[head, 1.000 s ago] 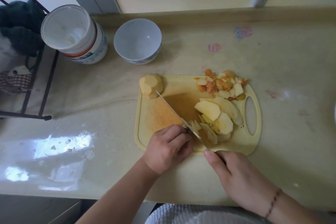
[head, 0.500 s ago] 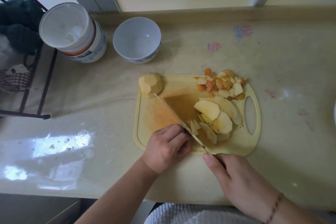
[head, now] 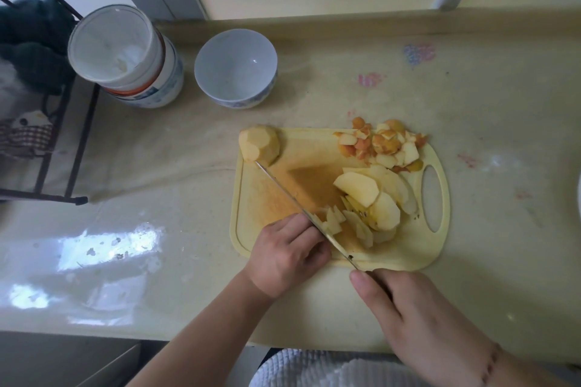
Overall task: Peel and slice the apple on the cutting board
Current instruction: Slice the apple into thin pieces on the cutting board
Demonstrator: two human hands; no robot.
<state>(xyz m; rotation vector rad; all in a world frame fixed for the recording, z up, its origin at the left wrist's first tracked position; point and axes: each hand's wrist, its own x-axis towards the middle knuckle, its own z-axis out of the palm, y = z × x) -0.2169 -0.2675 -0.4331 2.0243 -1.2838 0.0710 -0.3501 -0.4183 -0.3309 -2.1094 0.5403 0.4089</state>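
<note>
On the pale counter (head: 157, 166) ahead of you, an empty white bowl (head: 235, 67) with a blue pattern low on its side stands near the back ledge. Just left of it you have a stack of bowls (head: 125, 53), white, with an orange band showing. At your far left stands a black metal rack (head: 75, 141), with a dark green cloth (head: 31, 38) behind its bars.

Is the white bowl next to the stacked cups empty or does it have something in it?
Empty. The bowl stands upright on the counter, and its bare inside shows down to the bottom; no apple pieces lie in it.
</note>
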